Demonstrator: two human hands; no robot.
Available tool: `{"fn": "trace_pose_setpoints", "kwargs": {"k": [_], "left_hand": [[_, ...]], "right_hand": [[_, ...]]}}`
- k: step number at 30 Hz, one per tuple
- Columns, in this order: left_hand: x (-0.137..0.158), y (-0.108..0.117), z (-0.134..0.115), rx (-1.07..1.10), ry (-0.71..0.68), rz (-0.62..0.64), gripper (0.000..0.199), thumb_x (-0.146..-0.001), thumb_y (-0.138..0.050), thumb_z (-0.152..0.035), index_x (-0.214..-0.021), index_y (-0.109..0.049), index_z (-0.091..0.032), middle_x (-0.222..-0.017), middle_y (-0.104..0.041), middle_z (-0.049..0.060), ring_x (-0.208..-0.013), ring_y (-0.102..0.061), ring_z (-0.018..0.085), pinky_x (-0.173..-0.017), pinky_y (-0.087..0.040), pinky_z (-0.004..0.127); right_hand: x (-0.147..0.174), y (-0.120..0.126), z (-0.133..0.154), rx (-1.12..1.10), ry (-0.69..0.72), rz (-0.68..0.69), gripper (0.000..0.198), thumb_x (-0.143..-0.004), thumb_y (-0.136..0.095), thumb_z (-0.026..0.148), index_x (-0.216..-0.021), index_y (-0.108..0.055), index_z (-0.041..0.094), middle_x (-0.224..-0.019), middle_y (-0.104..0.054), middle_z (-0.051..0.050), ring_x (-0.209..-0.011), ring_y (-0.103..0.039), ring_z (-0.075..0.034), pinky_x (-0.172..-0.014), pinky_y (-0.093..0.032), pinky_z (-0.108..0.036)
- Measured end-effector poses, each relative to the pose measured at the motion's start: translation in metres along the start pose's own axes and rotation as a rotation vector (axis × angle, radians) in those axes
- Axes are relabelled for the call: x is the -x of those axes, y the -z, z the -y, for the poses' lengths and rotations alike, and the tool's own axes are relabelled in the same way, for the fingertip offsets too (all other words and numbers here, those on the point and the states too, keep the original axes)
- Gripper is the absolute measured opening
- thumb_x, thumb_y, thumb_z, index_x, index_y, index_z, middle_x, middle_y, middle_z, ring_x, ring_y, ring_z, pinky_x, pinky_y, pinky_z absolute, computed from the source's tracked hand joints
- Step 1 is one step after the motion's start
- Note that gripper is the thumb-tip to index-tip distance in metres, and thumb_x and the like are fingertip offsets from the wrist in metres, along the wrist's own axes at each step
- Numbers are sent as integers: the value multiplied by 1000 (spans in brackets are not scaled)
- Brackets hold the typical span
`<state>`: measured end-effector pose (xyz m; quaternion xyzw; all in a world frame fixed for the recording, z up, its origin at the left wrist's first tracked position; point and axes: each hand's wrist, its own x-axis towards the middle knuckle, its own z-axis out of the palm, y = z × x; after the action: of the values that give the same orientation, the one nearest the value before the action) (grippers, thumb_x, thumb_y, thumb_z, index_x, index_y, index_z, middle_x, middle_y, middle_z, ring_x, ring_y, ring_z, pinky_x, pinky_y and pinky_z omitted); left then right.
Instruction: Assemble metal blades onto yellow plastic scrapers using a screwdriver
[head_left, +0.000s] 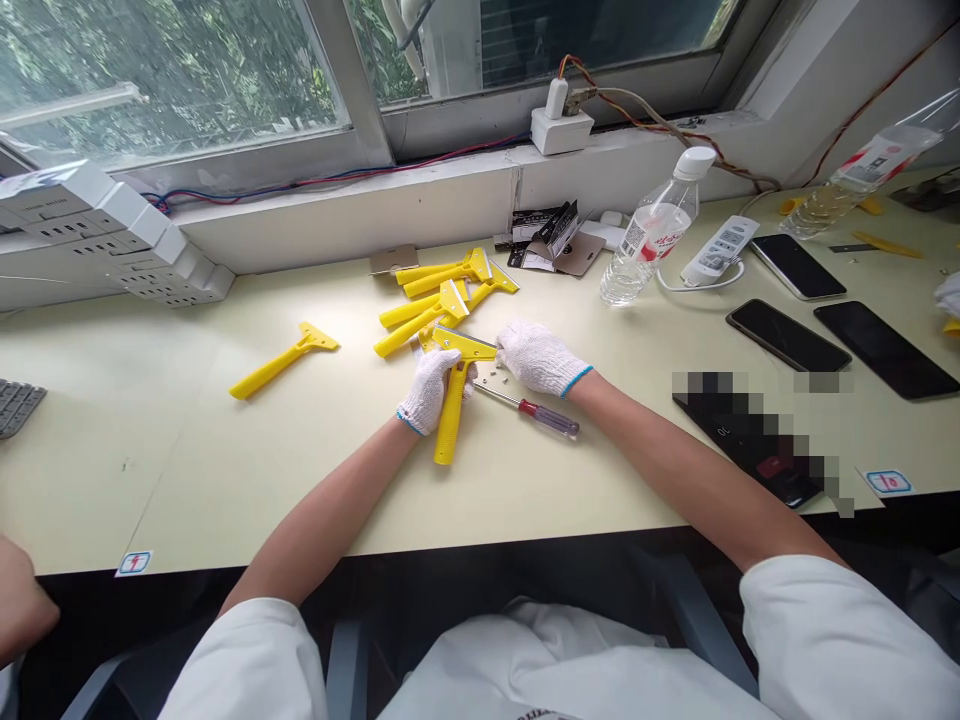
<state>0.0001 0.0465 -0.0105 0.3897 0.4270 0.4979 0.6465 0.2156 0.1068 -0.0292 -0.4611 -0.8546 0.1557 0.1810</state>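
My left hand (pixel 430 391), in a white knit glove, is closed round the neck of a yellow scraper (pixel 451 415). The scraper's handle points toward me, and a metal blade strip lies along its wide head. At the right end of that head is my gloved right hand (pixel 536 358), its fingers pinched; whether they hold a small part is hidden. Just below it lie several tiny screws (pixel 495 378) and a screwdriver (pixel 551 418) with a clear and red handle. Behind my hands is a pile of yellow scrapers (pixel 420 318). Another yellow scraper (pixel 281 368) lies apart on the left.
Dark packets and card (pixel 555 240) lie by the sill. A water bottle (pixel 649 235), a power strip (pixel 720 252) and several phones (pixel 787 335) occupy the right. White boxes (pixel 120 235) are stacked at the left. Another person's arm (pixel 22 600) shows at the left edge.
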Motion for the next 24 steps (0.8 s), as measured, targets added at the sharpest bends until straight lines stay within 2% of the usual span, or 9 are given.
{"fn": "trace_pose_setpoints", "kwargs": {"k": [5,10,16,20,24], "left_hand": [[0,4,3,-71,-16,56,38,-81,-80,-46,-101,-65,-18,-75,-69,1,-47,-58,12,-43,-45,26],[-1,7,6,-178,-10,138,36,-82,-81,-47,-95,-67,-16,-80,-73,4,-49,-61,13,-47,-48,29],[1,4,3,-262,-24,190,32,-85,-79,-45,-95,-68,-16,-83,-74,5,-53,-63,13,-52,-50,29],[2,2,0,-261,1,173,28,-84,-78,-41,-95,-67,-17,-83,-73,4,-55,-64,14,-54,-53,29],[2,2,1,-272,12,151,28,-82,-78,-39,-95,-67,-17,-82,-74,5,-55,-66,15,-54,-54,29]], "right_hand": [[0,11,-4,-63,-10,-97,47,-110,-72,47,-144,-68,14,-139,-69,-13,-124,-71,-24,-108,-65,-45],[5,14,-8,-92,29,-154,43,-112,-68,49,-137,-69,14,-132,-70,-12,-117,-69,-21,-105,-63,-42],[20,5,1,-89,184,-65,19,-110,-60,32,-108,-71,16,-109,-69,-13,-98,-60,-23,-95,-50,-36],[19,2,4,-57,263,-10,24,-113,-53,28,-111,-73,15,-109,-70,-14,-96,-60,-24,-91,-45,-35],[18,-1,3,-80,265,-26,24,-113,-53,27,-112,-73,15,-110,-71,-14,-97,-61,-23,-91,-45,-34]]}}
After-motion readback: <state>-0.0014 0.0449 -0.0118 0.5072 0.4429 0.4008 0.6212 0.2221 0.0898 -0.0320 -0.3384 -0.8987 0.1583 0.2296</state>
